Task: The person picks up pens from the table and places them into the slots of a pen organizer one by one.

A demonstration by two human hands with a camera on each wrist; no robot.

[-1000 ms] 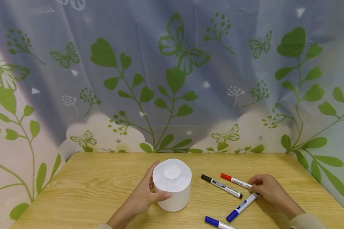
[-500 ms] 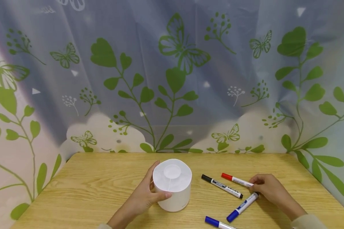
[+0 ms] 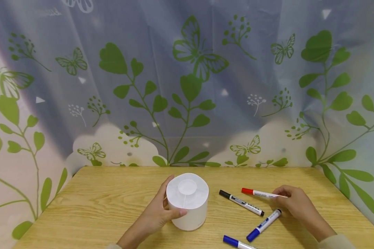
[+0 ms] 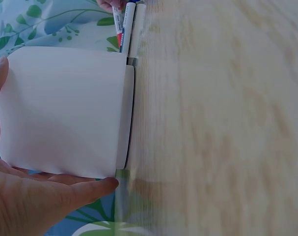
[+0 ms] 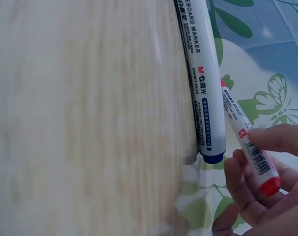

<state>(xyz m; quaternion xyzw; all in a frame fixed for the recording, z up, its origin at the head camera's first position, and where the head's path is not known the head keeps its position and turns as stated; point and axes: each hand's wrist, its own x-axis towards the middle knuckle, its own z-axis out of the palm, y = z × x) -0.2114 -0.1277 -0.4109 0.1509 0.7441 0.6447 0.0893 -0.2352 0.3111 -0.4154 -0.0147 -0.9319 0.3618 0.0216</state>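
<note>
A white cylindrical holder point(image 3: 187, 201) stands on the wooden table point(image 3: 112, 200), and my left hand point(image 3: 157, 214) grips its left side, thumb at the front; the left wrist view shows the holder point(image 4: 65, 110) held by that hand point(image 4: 36, 196). My right hand point(image 3: 291, 204) pinches the rear end of a red-capped marker point(image 3: 261, 194), lifted slightly off the table. In the right wrist view the red marker point(image 5: 247, 147) sits between my fingertips point(image 5: 257, 194), beside a blue marker point(image 5: 200, 83) lying on the table.
A black-capped marker point(image 3: 240, 203) lies right of the holder. Two blue-capped markers lie nearer me, one point(image 3: 263, 225) below my right hand, another point(image 3: 237, 242) at the front edge. A leaf-and-butterfly curtain point(image 3: 187, 86) hangs behind the table.
My right hand has taken hold of the red marker's rear end and raised it a little, tilting it more level. The left hand and holder have not moved.
</note>
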